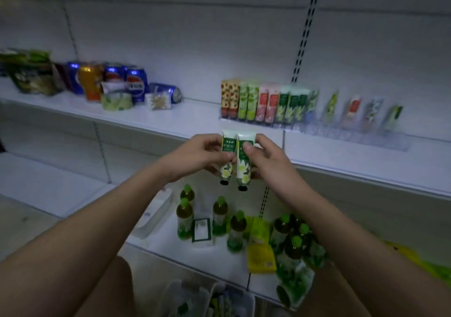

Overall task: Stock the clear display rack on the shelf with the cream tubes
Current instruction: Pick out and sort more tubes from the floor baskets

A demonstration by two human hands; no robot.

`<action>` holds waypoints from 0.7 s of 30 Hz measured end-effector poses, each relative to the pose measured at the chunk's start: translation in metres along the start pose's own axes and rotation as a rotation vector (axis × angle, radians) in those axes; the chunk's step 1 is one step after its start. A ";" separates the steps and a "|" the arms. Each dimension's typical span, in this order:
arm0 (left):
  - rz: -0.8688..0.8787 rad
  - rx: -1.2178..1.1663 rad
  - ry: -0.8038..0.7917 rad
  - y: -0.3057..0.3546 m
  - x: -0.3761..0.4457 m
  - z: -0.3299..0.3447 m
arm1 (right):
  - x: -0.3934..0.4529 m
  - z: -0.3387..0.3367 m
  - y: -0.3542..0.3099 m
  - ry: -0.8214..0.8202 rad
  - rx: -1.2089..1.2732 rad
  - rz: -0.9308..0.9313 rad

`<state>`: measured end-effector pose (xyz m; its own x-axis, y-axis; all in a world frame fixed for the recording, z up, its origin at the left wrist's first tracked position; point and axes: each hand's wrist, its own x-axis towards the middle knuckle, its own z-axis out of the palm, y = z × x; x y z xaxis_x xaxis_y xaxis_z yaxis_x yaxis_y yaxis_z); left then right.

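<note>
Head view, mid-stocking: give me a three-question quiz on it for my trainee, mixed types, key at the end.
1. True or false: the two green cream tubes are held with their black caps pointing up.
2. Multiple choice: where is the clear display rack fullest? A) its left end B) its middle C) its right end
3. Short answer: what stands on the shelf below the hands?

Key
1. False. The left hand and right hand each grip one tube, caps down.
2. A. Tubes stand packed side by side at the left; to the right they are spaced apart.
3. Green-capped bottles, beside yellow packets.
</note>
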<state>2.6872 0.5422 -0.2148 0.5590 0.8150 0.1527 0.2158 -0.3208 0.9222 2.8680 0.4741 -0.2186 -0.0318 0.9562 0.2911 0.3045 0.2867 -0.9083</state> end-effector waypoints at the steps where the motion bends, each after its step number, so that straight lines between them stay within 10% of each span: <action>1: 0.025 0.010 0.008 0.017 0.006 -0.002 | 0.001 -0.011 -0.012 0.012 0.000 -0.021; 21: 0.172 0.131 0.103 0.159 0.094 0.016 | 0.042 -0.163 -0.088 0.288 -0.264 -0.067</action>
<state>2.7864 0.5600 -0.0592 0.5137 0.7855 0.3451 0.2305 -0.5138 0.8264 2.9949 0.4794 -0.0777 0.1972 0.8693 0.4533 0.5465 0.2864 -0.7869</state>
